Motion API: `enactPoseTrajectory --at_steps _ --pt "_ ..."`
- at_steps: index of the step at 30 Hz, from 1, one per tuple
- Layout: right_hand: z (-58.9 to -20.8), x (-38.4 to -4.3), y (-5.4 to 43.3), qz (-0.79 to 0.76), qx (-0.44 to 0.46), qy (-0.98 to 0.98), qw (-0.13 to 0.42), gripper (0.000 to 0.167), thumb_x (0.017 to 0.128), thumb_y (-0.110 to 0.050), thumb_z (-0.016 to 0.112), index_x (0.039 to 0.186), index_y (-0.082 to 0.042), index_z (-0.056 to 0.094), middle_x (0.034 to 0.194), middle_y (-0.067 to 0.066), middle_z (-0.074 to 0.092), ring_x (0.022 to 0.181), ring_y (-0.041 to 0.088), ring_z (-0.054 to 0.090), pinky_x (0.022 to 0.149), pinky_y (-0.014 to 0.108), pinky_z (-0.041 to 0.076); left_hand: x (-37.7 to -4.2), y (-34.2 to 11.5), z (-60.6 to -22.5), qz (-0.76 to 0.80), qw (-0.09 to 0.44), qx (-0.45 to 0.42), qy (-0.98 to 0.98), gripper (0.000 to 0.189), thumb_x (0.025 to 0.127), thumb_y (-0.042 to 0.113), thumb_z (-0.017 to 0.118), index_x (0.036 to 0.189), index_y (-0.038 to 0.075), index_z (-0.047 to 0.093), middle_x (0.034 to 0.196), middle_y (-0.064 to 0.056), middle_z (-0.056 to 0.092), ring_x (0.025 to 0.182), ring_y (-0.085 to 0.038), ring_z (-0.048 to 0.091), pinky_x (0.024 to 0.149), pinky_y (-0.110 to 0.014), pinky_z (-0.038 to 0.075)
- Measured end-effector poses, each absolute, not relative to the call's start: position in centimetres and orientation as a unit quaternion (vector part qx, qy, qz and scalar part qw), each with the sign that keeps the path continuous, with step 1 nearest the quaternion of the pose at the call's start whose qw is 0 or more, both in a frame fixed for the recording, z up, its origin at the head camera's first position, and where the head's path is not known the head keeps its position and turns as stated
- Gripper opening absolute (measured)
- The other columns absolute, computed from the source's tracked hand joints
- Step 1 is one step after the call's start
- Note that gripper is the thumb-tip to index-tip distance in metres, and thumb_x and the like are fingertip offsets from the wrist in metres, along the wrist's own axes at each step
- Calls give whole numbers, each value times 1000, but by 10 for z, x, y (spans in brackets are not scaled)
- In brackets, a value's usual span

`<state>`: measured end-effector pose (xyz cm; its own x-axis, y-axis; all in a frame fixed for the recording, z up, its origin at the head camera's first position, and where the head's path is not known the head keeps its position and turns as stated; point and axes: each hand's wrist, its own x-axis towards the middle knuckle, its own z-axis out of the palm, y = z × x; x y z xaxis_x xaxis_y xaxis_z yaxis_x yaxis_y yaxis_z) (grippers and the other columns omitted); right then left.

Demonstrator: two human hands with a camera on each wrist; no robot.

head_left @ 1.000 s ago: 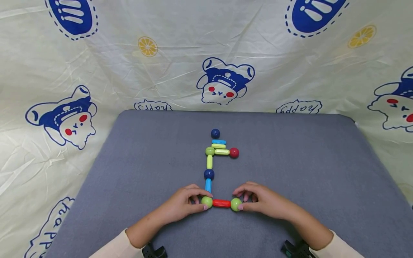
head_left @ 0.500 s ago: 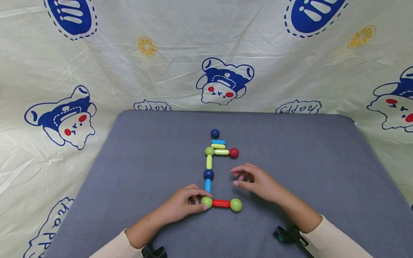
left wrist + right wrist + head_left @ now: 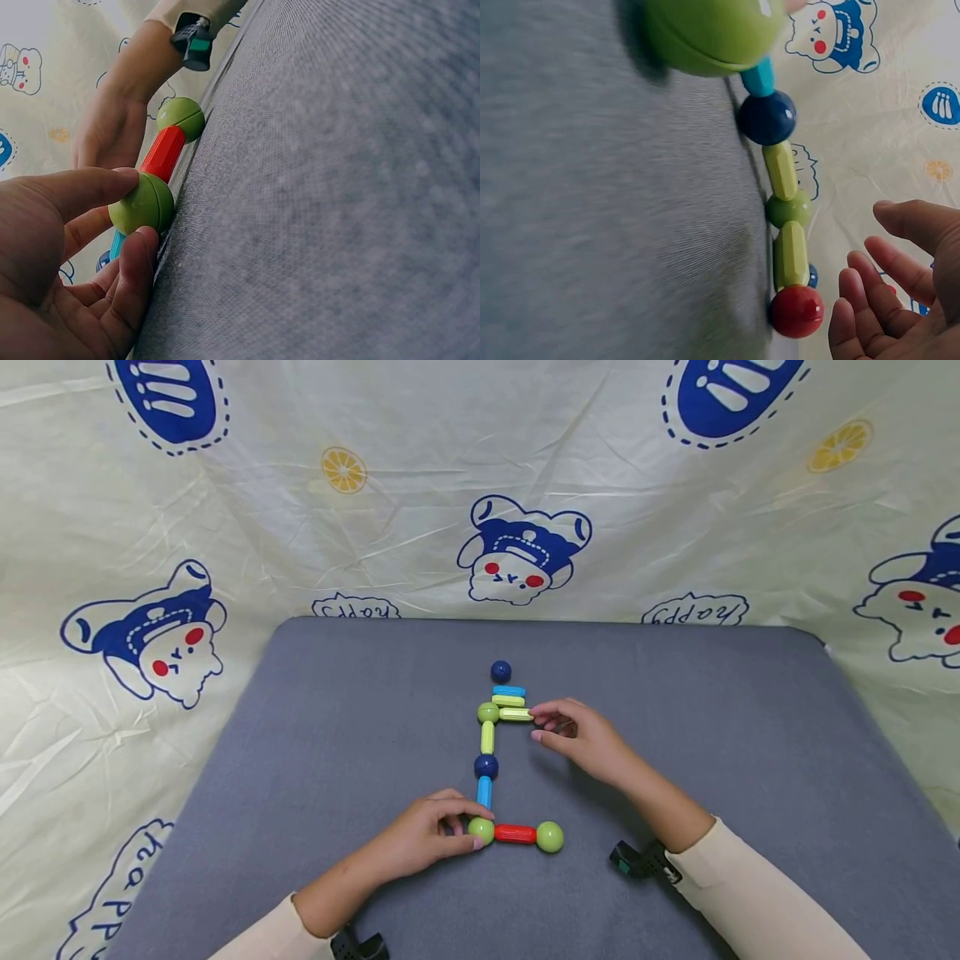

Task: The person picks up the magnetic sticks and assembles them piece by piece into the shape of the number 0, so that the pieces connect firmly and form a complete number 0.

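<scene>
On the worktop (image 3: 750,743), left to right, sit the near-left ball (image 3: 480,832), crossways rod (image 3: 515,834) and near-right ball (image 3: 550,837). The left grip (image 3: 412,837) holds the near-left ball from its left. Behind that ball, front to back, come the first rod (image 3: 484,790), middle ball (image 3: 486,766), second rod (image 3: 487,737) and corner ball (image 3: 488,712). Rightward from the corner ball lies the side rod (image 3: 513,715), then the end ball (image 3: 796,311) — right grip (image 3: 588,745) just above. Behind the side rod: the third rod (image 3: 508,701), fourth rod (image 3: 509,691) — then the far ball (image 3: 501,672).
</scene>
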<state>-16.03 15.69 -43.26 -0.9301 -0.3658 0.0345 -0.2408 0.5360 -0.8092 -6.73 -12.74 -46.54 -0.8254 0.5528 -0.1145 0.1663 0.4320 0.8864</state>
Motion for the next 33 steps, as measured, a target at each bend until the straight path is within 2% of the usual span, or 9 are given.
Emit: enactPoseTrajectory --at_steps 6,12,19,27,33 --pt "-431 -175 150 -443 -163 880 54 34 95 -19 72 126 -7 67 110 9 65 102 22 61 92 42 52 -67 -127 -465 484 203 216 823 28 92 23 76 119 27 74 103 7 62 83 -4 59 75 -21 51" --pt "-427 -189 145 -435 -150 886 51 34 96 -20 70 128 -6 66 121 14 63 110 28 62 98 48 52 -68 -127 -465 486 205 215 822 28 92 23 76 120 27 74 103 8 62 83 -4 59 76 -21 51" --pt "-431 -207 140 -431 -131 890 73 36 97 -23 69 129 -6 66 125 14 62 116 31 61 101 49 50 -68 -127 -465 484 204 215 823 28 92 24 76 119 27 74 103 6 62 83 -4 59 76 -21 50" --pt "-436 -225 133 -421 -124 894 96 36 98 -23 67 130 -6 65 127 16 62 118 32 60 100 48 51 -68 -128 -465 489 198 221 820 27 91 25 77 118 24 75 103 0 63 83 -6 58 75 -21 49" --pt "-441 -236 127 -400 -121 901 114 35 98 -24 67 129 -6 66 129 17 60 118 32 59 100 47 49 -68 -128 -465 490 201 222 819 27 91 25 77 118 25 75 103 1 63 83 -5 58 75 -21 50"
